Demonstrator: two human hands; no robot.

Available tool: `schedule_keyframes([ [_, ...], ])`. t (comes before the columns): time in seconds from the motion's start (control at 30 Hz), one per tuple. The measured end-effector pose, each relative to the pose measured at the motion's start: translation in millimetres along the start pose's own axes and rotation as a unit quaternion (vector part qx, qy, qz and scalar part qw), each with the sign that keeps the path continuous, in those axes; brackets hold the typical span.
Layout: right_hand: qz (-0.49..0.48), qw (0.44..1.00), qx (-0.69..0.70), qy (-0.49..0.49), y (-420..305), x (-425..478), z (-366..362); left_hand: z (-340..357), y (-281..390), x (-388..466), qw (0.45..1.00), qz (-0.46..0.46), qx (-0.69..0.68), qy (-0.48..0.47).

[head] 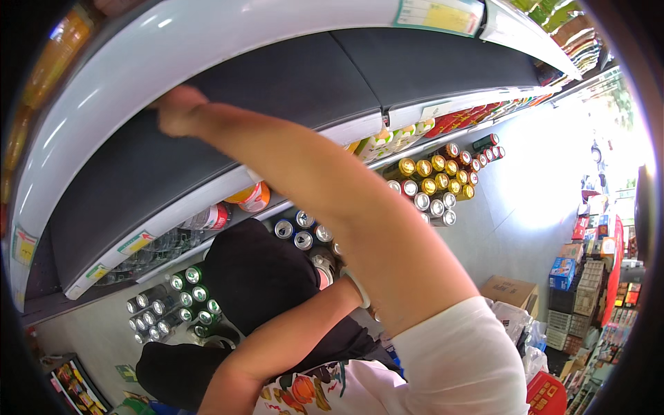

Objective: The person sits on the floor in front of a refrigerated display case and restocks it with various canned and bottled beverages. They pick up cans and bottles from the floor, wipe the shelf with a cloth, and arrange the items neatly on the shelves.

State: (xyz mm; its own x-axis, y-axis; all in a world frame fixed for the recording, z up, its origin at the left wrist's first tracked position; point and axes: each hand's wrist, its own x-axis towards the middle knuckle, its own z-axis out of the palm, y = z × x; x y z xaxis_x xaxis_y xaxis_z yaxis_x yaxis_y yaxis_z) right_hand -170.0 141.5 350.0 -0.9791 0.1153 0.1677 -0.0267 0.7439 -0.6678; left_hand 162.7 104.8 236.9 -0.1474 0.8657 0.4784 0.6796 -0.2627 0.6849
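My right hand (179, 111) reaches over a dark grey shelf board (280, 78) with a white front rail. It is blurred, and the white edge of the shelf above hides its fingers, so whether it holds anything does not show. My left forearm (290, 327) crosses in front of my body, with a pale bangle (358, 288) at the wrist. The left hand itself is hidden behind my right arm (353, 187). Below the shelf, blue-rimmed drink cans (303, 239) stand on the floor close to my black-clad knee (259, 275).
Green cans (199, 294), silver-topped cans (153, 316) and gold-topped cans (441, 181) stand in groups on the floor. Bottles (212, 217) and cartons (376, 145) fill the lower shelf. To the right are a cardboard box (508, 293) and stacked crates (586, 285).
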Motion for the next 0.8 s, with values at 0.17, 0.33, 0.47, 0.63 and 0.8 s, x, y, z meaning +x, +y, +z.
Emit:
schedule_keyframes([
  [0.17, -0.051, 0.953, 0.162, 0.252, 34, -19, -22, -4, 1, 3, 0.991, -0.027, 0.027, -0.126],
  [0.33, 0.024, 0.842, -0.530, 0.096, 114, -165, -201, -24, 10, 0, 0.988, -0.043, 0.085, -0.125],
  [0.47, 0.152, 0.978, -0.121, 0.072, 189, -217, -242, -17, 15, -6, 0.983, -0.019, 0.091, -0.158],
  [0.63, -0.043, 0.724, -0.650, -0.226, 91, -159, -142, -12, 8, -15, 0.987, -0.006, 0.092, -0.135],
  [0.8, -0.037, 0.988, -0.128, -0.080, 8, -98, -12, -11, 20, -9, 0.990, -0.015, 0.021, -0.136],
])
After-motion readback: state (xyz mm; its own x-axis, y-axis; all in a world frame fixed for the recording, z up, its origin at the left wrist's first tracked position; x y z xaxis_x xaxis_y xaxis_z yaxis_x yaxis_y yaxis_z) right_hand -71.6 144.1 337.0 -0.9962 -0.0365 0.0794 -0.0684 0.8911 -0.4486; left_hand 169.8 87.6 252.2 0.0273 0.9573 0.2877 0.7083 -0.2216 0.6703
